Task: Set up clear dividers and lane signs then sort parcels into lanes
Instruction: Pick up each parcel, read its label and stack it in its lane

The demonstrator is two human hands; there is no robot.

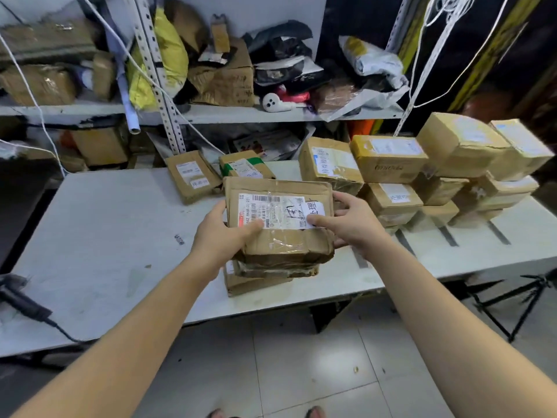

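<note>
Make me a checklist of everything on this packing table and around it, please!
Surface: white table, mostly bare on its left part, dark tape strips on its right part.
Job's things: taped parcel on a short stack; two small parcels behind it; big pile of boxes on the right. No dividers or lane signs seen.
Clutter: black handheld device at the table's left edge.
Grippers: left hand and right hand grip the taped parcel's sides.
Cables: black lead from the device; white cords hanging.
Surroundings: shelves stuffed with bags and boxes; tiled floor; black stand.
</note>
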